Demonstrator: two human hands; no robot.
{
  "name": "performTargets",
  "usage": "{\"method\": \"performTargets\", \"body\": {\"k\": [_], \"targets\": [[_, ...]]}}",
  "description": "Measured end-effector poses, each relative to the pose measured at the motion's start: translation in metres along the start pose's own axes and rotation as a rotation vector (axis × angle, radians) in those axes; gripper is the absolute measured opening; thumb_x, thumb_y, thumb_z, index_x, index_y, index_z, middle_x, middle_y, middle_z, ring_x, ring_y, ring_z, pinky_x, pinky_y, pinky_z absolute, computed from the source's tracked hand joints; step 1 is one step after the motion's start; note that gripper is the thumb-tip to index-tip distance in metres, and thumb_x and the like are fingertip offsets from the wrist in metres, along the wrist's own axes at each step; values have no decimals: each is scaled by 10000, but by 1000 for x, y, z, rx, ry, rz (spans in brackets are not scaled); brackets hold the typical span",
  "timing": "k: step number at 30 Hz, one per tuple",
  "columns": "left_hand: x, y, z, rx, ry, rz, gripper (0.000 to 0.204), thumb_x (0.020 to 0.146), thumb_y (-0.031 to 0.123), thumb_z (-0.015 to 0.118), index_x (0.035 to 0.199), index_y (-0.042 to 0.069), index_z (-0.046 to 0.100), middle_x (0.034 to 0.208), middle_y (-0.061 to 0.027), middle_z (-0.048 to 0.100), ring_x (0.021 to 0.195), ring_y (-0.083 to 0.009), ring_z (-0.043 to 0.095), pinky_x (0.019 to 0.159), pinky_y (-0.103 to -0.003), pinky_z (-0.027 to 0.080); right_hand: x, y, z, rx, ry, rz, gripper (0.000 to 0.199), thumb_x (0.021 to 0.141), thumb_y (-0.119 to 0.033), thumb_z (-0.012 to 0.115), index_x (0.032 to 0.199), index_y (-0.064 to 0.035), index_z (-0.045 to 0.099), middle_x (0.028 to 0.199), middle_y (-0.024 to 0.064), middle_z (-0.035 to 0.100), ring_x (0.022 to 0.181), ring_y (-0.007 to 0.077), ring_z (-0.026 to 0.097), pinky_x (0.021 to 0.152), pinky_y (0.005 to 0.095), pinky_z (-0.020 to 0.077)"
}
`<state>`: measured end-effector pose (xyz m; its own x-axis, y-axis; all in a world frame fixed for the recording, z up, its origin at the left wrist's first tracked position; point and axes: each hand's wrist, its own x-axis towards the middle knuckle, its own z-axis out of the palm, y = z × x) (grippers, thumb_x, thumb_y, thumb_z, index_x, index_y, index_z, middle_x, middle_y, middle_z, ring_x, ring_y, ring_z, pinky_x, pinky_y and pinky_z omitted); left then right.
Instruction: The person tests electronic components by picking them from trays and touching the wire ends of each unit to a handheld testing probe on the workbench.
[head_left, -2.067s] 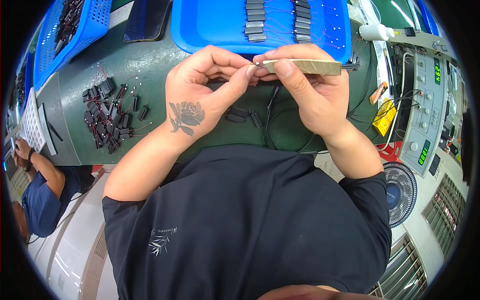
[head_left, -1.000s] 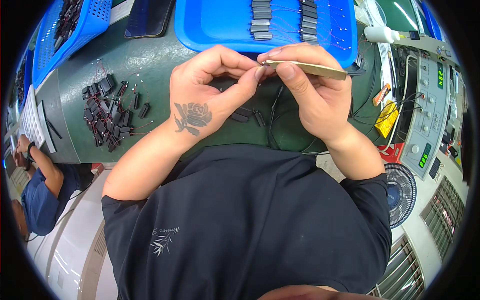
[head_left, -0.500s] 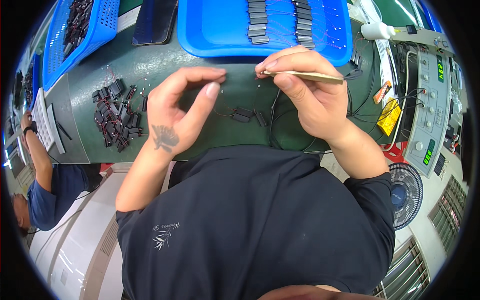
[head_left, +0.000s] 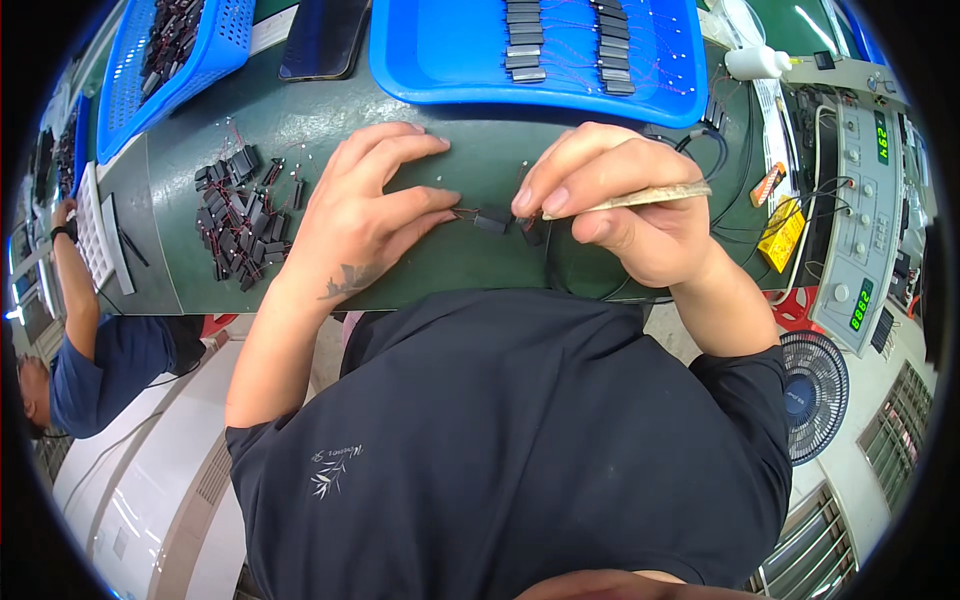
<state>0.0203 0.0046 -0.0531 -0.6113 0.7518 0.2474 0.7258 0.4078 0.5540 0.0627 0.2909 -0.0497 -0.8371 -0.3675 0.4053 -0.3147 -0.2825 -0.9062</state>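
Note:
My left hand (head_left: pixel 365 205) is palm down over the green work table, thumb and forefinger pinched at the thin wires of a small black rectangular block (head_left: pixel 490 221). Its other fingers are loosely bent. In my right hand (head_left: pixel 640 205) is a slim, flat tan tool (head_left: pixel 655 196), held between thumb and fingers like a pen. The right fingertips hover just beside that block, over a second small black block (head_left: pixel 531 236), partly hidden. The tool's tip is hidden by the fingers. A dark cable (head_left: pixel 720 150) loops behind my right hand.
A heap of black wired blocks (head_left: pixel 240 220) lies left. Ahead, a blue tray (head_left: pixel 440 85) holds similar blocks in two columns. A blue basket (head_left: pixel 200 90), a phone (head_left: pixel 322 40), a white bottle (head_left: pixel 757 63) and a bench instrument (head_left: pixel 850 230) surround the area. Another person (head_left: pixel 110 360) sits left.
My left hand has come down from an open curl to the block's wires. My right hand has lowered toward the blocks, still holding the tan tool. The view has shifted slightly.

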Motion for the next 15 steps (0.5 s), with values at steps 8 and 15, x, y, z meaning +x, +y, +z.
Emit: {"method": "performTargets", "body": {"k": [8, 15], "targets": [[-14, 1, -13, -294, -139, -183, 136, 829, 54, 856, 937, 46, 773, 1124, -77, 765, 1097, -292, 702, 1023, -384, 525, -3, -6, 5, 97, -66, 225, 85, 988, -37, 764, 1062, 3, 779, 1095, 190, 776, 929, 287, 759, 836, 378, 628], [-13, -1, -24, -732, 140, -284, 115, 901, 47, 839, 956, 32, 739, 1019, -105, 776, 1085, -267, 739, 994, -384, 564, 3, -9, 6, -136, -174, 339, 97, 966, -8, 771, 1059, 10, 790, 1112, 182, 792, 947, 280, 775, 847, 356, 630]]}}
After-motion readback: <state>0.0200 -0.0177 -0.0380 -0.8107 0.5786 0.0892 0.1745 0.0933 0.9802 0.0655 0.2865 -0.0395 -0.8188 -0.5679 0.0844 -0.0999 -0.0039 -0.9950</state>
